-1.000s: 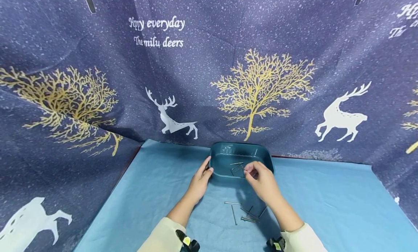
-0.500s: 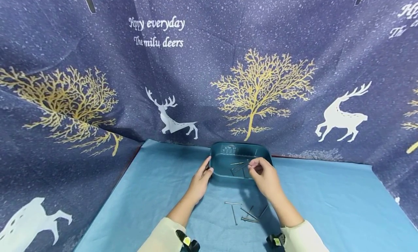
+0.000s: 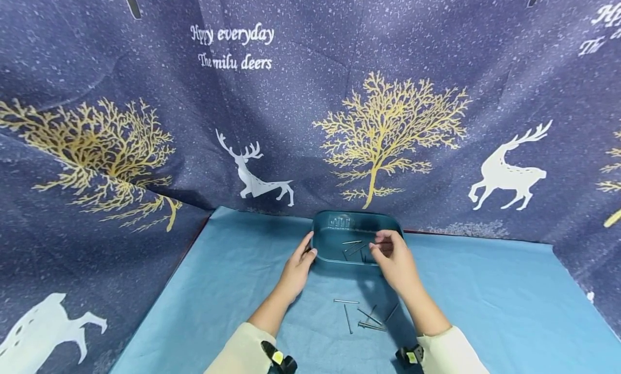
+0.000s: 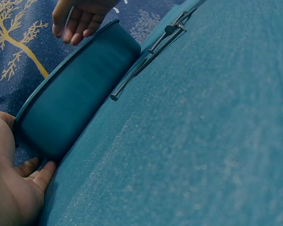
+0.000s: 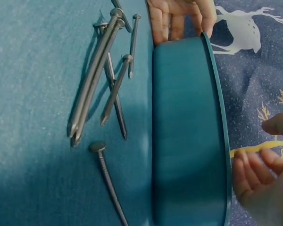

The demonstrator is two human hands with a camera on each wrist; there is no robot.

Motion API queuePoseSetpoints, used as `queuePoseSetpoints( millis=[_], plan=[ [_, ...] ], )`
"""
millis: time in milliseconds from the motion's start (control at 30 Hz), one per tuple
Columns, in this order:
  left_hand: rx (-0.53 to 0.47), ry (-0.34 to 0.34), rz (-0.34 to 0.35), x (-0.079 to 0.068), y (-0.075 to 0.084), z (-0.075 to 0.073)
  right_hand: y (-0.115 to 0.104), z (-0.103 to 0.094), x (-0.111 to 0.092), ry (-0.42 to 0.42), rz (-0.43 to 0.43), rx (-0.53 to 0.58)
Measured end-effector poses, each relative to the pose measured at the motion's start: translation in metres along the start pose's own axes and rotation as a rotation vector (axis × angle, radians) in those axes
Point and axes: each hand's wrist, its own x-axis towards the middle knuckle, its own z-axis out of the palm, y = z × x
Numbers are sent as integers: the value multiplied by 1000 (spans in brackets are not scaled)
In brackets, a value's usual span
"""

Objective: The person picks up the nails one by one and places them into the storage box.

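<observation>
A teal plastic tray (image 3: 329, 243) stands at the back of the table, with several steel nails (image 3: 352, 242) lying inside. My left hand (image 3: 295, 270) holds its left end, fingers along the side and thumb at the near corner. In the left wrist view, that hand (image 4: 12, 176) touches both rim and base. My right hand (image 3: 395, 262) hovers over the tray's right part. Its thumb and fingers are apart with nothing between them, as the right wrist view of this hand (image 5: 264, 183) shows. Several loose nails (image 5: 95, 77) lie on the cloth in front of the tray, some crossing.
A blue cloth (image 3: 233, 266) covers the table. Behind the tray hangs a dark blue curtain (image 3: 301, 115) printed with deer and trees. One nail (image 3: 346, 301) lies alone nearest the tray's front wall.
My right hand has let go of a nail, which now lies in the tray, and its fingers have parted. It has shifted slightly right. My left hand stays put.
</observation>
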Motion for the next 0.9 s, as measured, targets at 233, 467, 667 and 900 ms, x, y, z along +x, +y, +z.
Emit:
queuePoseSetpoints(
  millis=[233, 467, 667, 900],
  plan=[
    [9, 4, 4, 1, -3, 0, 2, -2, -3, -27, 43, 11],
    [4, 7, 4, 1, -5, 1, 2, -3, -7, -34, 28, -4],
    [-2, 3, -7, 1, -4, 0, 4, -4, -8, -40, 3, -17],
    [-7, -1, -6, 0, -4, 0, 3, -4, -11, -33, -32, -49]
  ],
)
